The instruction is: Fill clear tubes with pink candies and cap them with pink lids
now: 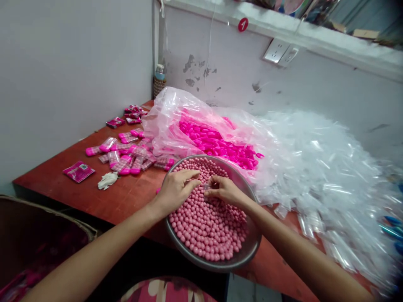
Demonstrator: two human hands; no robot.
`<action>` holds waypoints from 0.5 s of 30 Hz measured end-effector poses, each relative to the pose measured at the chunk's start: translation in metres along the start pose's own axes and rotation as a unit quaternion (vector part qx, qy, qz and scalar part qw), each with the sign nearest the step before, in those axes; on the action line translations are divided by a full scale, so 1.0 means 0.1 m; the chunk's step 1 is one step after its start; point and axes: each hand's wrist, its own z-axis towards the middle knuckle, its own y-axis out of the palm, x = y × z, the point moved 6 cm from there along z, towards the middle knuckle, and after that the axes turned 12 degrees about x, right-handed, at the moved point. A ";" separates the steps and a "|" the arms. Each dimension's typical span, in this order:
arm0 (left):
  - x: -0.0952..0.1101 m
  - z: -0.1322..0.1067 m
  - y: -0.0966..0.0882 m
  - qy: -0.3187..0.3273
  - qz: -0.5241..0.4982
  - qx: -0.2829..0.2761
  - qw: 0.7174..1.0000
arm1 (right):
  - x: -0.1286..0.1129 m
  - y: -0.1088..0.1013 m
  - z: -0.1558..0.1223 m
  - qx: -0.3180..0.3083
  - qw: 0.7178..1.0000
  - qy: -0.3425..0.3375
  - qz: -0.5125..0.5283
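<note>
A grey metal bowl [214,265] full of round pink beads [204,228] stands at the table's front edge. Over the beads on the left side is my left hand [180,188], its fingers stretched out and the thumb a little apart, with nothing visible in it. My right hand [227,192] is closed in a pinch over the beads, around a small clear plastic tube [207,187] that is mostly hidden by the fingers. Behind the bowl, an open clear plastic bag [166,113] holds many bright pink caps [210,140].
Clear plastic tubes [315,163] lie in a large heap on the right. Bead-filled tubes with pink caps [126,161], pink packets [78,171] and a crumpled white item [107,180] lie left on the red table [103,205]. A large open container [37,209] stands lower left.
</note>
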 end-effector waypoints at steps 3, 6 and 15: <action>0.00 -0.01 0.09 0.002 0.017 -0.026 1.000 | 0.00 -0.10 0.02 0.039 0.999 -0.020 0.030; 0.03 -0.01 0.16 0.004 0.018 -0.057 0.998 | -0.17 -0.22 -0.05 0.042 0.988 -0.052 0.136; -0.06 -0.07 0.37 -0.265 -0.415 -0.114 0.863 | -0.37 -0.42 -0.17 0.040 0.988 -0.101 0.107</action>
